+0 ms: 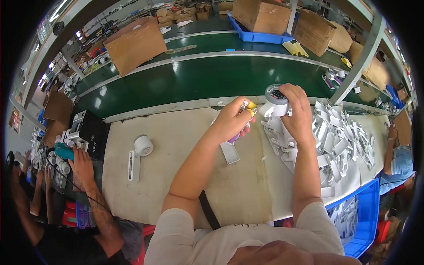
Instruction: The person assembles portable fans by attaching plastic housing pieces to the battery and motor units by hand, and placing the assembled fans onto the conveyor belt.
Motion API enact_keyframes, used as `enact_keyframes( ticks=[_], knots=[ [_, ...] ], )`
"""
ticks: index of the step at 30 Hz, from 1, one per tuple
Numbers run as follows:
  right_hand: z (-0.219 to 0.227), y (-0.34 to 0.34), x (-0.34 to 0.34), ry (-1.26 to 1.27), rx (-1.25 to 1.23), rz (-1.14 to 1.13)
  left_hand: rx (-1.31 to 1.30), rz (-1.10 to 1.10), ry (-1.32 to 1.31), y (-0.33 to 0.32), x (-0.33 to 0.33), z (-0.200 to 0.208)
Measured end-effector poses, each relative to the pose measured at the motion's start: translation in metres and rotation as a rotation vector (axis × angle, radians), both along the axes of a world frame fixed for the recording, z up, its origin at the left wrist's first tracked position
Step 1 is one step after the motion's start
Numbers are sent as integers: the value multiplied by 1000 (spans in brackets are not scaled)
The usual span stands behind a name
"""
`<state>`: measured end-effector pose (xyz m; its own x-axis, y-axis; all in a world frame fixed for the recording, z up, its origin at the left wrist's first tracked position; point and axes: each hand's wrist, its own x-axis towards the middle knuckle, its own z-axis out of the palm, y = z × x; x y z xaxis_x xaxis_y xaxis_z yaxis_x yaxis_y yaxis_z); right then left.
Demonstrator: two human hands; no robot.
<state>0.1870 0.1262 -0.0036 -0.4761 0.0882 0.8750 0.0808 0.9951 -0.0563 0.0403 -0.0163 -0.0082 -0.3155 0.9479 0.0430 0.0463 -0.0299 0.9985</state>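
Two hands work near the upper middle of the frame, both forearms rising from the lower edge over a pale surface [176, 176]. The left hand [229, 121] is curled shut around one small tool with a yellow and purple handle [248, 115], its metal tip pointing up and to the right. The right hand [298, 115] grips one white cylindrical part [277, 99] from the side — fingers wrapped round the body, the dark round face turned upward. The two hands sit close together, the tool tip just beside the cylinder.

Directly right of the hands lies one large heap of white plastic brackets [340, 132], too many and too tangled to count, spreading toward the right edge. Below the left hand lies one flat white piece [230, 152]. At left of centre one assembled white unit [139, 152] lies alone on the surface — a round head on a long flat base.

Above runs one green conveyor belt [198, 79]. At lower right is one blue bin [364, 216]. At the left edge another person's hand [81, 163] rests next to a teal object [64, 151].
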Motion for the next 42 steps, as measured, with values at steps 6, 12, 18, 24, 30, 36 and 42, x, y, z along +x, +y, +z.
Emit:
enact_keyframes(
  ticks=[6, 12, 18, 24, 30, 36, 42],
  knots=[
    [2, -2, 2, -28, 55, -59, 14, -9, 113, 2, -4, -8],
    [10, -14, 9, -128, -188, 59, 26, 31, 206, -3, 1, -6],
    [8, -7, 24, -266, -817, 489, 47, 5, 390, 0, -4, -16],
    [13, 2, 34, -483, -795, 514, -49, -59, 766, 5, 17, -19],
    [5, 7, 29, -437, -860, 607, -29, -91, 735, 3, 18, -14],
    [-4, -6, -5, 143, -1123, 705, 195, -70, 81, 2, 5, -4],
    [-52, -71, -37, -850, -641, -52, 570, 110, -308, -3, -35, -2]
  ],
)
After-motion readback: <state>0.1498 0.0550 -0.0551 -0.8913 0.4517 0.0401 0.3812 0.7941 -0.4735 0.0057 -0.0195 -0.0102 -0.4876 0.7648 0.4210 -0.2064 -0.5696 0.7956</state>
